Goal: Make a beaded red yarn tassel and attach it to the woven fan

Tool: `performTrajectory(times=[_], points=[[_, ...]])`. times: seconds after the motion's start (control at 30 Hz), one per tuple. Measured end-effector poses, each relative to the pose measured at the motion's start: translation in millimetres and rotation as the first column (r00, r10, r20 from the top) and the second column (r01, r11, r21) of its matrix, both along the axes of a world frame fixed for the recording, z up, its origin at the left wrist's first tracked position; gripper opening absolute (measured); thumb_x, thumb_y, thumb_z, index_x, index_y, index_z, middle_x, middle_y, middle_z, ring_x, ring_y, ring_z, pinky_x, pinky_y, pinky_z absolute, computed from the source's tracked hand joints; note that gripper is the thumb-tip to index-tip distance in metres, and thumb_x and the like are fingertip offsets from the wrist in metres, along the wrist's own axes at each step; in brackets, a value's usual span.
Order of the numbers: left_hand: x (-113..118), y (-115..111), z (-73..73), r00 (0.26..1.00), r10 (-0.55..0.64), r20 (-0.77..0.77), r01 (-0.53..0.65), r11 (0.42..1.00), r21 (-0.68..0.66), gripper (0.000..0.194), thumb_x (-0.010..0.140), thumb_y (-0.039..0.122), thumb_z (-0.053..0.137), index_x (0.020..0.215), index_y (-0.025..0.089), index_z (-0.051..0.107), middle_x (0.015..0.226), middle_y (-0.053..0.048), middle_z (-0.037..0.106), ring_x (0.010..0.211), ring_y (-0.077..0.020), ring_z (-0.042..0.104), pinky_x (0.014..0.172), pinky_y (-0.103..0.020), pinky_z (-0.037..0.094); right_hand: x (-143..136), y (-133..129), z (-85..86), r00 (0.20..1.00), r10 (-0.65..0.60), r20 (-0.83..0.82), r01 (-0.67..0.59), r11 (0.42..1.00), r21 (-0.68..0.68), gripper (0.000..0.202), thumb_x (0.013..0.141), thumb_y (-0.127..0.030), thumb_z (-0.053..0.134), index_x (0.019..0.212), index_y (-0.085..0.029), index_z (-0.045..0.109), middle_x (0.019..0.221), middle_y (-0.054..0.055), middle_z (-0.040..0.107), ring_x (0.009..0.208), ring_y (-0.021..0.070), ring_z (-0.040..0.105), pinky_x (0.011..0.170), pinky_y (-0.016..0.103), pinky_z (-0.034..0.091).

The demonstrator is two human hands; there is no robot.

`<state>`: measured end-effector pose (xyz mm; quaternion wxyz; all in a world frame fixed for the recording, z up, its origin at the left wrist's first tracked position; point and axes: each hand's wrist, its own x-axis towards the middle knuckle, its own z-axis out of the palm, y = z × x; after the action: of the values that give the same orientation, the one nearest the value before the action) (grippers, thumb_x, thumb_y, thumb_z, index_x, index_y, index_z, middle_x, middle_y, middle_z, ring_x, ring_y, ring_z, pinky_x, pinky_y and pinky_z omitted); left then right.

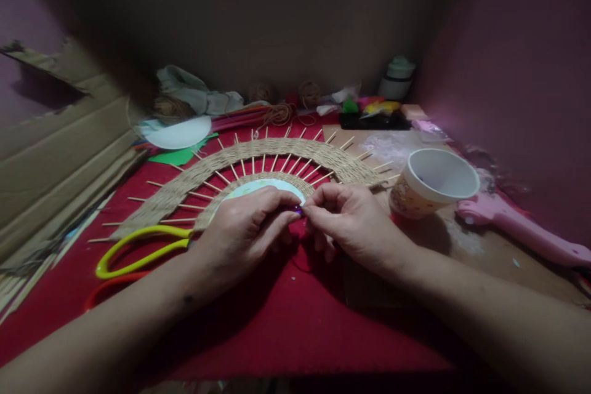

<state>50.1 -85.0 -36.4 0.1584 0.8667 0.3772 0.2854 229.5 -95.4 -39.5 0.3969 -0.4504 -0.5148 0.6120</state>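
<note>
Glinting between left grip [252, 221] and right grip [348, 218] is a purple piece [298, 210].

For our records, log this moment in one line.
left hand: pinching shiny purple piece | right hand: fingertips beside it | beyond: woven semicircle | beneath: red tabletop

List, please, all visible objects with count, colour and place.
Shiny piece: one, purple, between hands
Woven arch: one, tan, behind hands
Scissor handles: two, yellow and red, left
Cup: one, whitish, right
Plastic tool: one, pink, right
Disc: one, white, back left
Sheet: one, green, back left
Twine: several, brown, back
Bottle: one, greyish, back right
Blurred clutter: uncountable, multicoloured, back
Cardboard: count unclear, brown, left
Board: one, brown, right
Tabletop: one, red, underneath
Left hand: one, centre
Right hand: one, centre
</note>
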Motion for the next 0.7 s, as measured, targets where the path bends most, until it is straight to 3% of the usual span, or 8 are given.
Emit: performTrajectory(times=[0.07,0.17,0.27,0.4,0.47,0.6,0.7], points=[[0.1,-0.2,0.7,1.000,0.020,0.020,-0.019,0.999,-0.046,0.017,0.091,0.027,0.055,0.099,0.015,0.066,0.085,-0.005,0.071,0.070,-0.0131,0.067,0.063,-0.023,0.050,0.8,-0.1,-1.4,1.000,-0.009,-0.003,0.009,0.999,0.033,0.017,0.080,-0.006,0.055,0.068,-0.017,0.054,0.045,-0.008,0.054,0.034,0.0060,0.049,0.032,0.013,0.041],[0.7,-2.4,2.9,0.993,0.063,0.100,-0.039,0.974,-0.224,0.020,0.091,0.032,0.055,0.100,0.018,0.065,0.073,-0.002,0.070,0.057,-0.0120,0.066,0.054,-0.021,0.051,2.6,-0.2,-2.3,0.999,-0.036,-0.003,0.036,0.996,0.078,0.015,0.078,-0.006,0.056,0.067,-0.016,0.054,0.045,-0.009,0.052,0.034,0.0044,0.047,0.031,0.012,0.038],[1.7,-4.8,7.1,0.979,0.131,0.154,-0.053,0.902,-0.429,0.022,0.090,0.036,0.055,0.102,0.019,0.063,0.065,0.000,0.069,0.053,-0.0143,0.066,0.050,-0.022,0.051,4.6,0.1,-1.8,0.998,-0.060,-0.022,0.062,0.992,0.112,0.011,0.077,-0.009,0.057,0.068,-0.016,0.055,0.046,-0.009,0.051,0.034,0.0040,0.046,0.032,0.012,0.037],[2.1,-5.4,14.2,0.972,0.167,0.165,-0.036,0.800,-0.598,0.020,0.087,0.035,0.057,0.099,0.020,0.061,0.060,0.000,0.068,0.048,-0.0149,0.063,0.042,-0.021,0.048,7.5,0.7,0.4,0.993,-0.079,-0.083,0.090,0.985,0.147,0.007,0.078,-0.017,0.060,0.072,-0.017,0.057,0.050,-0.008,0.054,0.036,0.0045,0.046,0.035,0.014,0.038],[1.8,-5.1,17.2,0.969,0.145,0.199,0.031,0.729,-0.684,0.018,0.086,0.033,0.057,0.098,0.019,0.059,0.058,0.000,0.067,0.045,-0.0148,0.062,0.040,-0.020,0.047,9.1,0.6,2.4,0.991,-0.095,-0.095,0.112,0.976,0.187,0.007,0.078,-0.020,0.062,0.073,-0.017,0.058,0.052,-0.007,0.056,0.036,0.0045,0.046,0.035,0.015,0.037],[1.9,-5.5,21.6,0.965,0.089,0.248,0.169,0.513,-0.842,0.016,0.086,0.027,0.057,0.099,0.019,0.053,0.060,-0.002,0.068,0.049,-0.0161,0.065,0.042,-0.020,0.049,12.1,1.0,7.3,0.985,-0.129,-0.119,0.158,0.944,0.289,0.007,0.078,-0.022,0.064,0.074,-0.017,0.060,0.059,-0.004,0.062,0.041,0.0059,0.049,0.038,0.017,0.039],[2.7,-6.3,23.7,0.962,0.040,0.271,0.228,0.432,-0.873,0.013,0.087,0.025,0.057,0.097,0.018,0.054,0.059,-0.002,0.067,0.046,-0.0136,0.063,0.043,-0.018,0.048,13.2,1.6,10.4,0.980,-0.131,-0.147,0.169,0.942,0.290,0.008,0.079,-0.024,0.065,0.074,-0.019,0.060,0.059,-0.004,0.062,0.043,0.0071,0.051,0.040,0.019,0.040]])
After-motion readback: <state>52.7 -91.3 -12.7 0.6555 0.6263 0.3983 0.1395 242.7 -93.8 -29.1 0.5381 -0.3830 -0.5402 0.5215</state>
